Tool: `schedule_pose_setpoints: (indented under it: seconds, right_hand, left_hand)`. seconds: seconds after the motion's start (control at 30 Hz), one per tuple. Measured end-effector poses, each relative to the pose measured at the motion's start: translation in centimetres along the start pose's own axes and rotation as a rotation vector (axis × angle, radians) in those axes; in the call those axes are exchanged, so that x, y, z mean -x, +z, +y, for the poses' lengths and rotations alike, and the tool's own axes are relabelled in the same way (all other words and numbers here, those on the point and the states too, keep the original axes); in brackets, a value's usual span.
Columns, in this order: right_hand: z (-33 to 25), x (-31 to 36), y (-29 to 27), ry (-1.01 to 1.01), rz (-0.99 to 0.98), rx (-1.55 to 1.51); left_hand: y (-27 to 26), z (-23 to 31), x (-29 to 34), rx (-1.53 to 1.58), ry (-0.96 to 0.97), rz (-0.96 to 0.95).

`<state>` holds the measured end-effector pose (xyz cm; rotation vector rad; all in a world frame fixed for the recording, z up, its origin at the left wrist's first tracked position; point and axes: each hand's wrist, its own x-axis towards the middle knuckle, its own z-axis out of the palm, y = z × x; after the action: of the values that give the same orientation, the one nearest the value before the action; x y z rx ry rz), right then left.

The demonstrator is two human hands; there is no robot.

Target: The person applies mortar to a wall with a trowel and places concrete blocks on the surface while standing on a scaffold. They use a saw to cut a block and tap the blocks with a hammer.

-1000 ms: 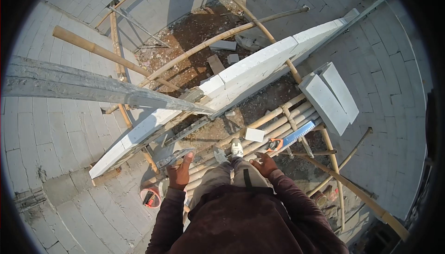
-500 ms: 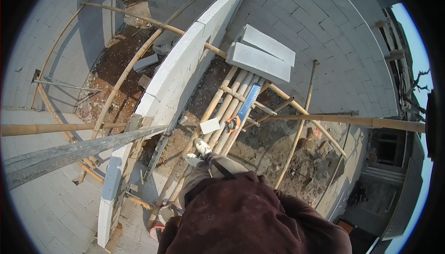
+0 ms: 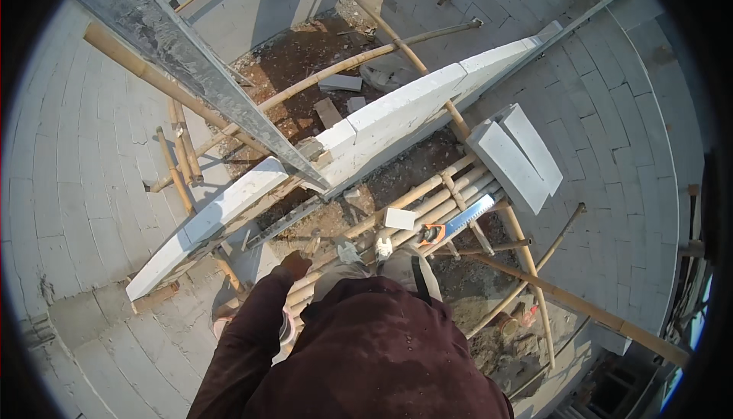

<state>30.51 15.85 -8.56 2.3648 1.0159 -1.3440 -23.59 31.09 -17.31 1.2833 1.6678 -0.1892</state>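
Note:
My left hand (image 3: 296,265) reaches forward at the end of a dark maroon sleeve, over the left edge of the bamboo pole platform (image 3: 447,209). Its fingers are too small and shaded to make out. Ahead of my shoes a small white block (image 3: 399,219) lies on the poles. Just right of it rests a hand saw (image 3: 460,222) with an orange handle and bluish blade. Two large white blocks (image 3: 513,155) lie side by side at the platform's far end. My right hand is out of view.
A low white block wall (image 3: 405,102) runs diagonally along the platform's left side. A grey upright beam (image 3: 221,83) stands at a gap in it. Bamboo poles (image 3: 588,308) cross at the right. A tall block wall (image 3: 611,129) rises beyond; rubble ground (image 3: 496,335) lies below.
My view has turned left, so the wall, blocks and saw appear farther right. My left arm has come forward into view. The saw and blocks still lie on the platform.

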Motion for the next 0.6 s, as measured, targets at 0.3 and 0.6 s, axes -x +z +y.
schedule_pose_setpoints:
  seconds: [0.3,0.6]
  right_hand:
    - [-8.4,-11.5,-7.4,-0.277,-0.11,0.389]
    - [-31.6,-19.0,-12.6,-0.519,-0.031,-0.315]
  left_hand:
    - [6.5,-2.3,6.8,0.789,-0.281,0.198]
    - [20.8,-10.5,27.3,0.844,-0.815,-0.157]
